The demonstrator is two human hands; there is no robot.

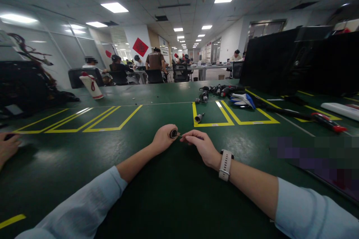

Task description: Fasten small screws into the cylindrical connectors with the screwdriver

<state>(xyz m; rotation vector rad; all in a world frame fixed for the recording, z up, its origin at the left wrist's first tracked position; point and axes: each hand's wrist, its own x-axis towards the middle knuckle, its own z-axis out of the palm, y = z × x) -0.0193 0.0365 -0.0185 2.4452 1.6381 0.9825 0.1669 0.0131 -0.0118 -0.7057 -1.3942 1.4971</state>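
Observation:
My left hand (162, 139) is closed round a small black round connector (173, 133), its open face turned to the right. My right hand (200, 145) pinches a thin metal tool (180, 135) whose tip points into that connector. A pale watch (225, 164) sits on my right wrist. Both hands rest on the green table (168, 194), close together near its middle.
A loose connector (199, 118) lies in a yellow-taped box beyond my hands. Farther back right are several connectors (215, 90), blue-white gloves (242, 100) and a red-handled tool (327, 119). A white bottle (91, 86) stands back left. Another person's hand (7, 147) rests at the left edge.

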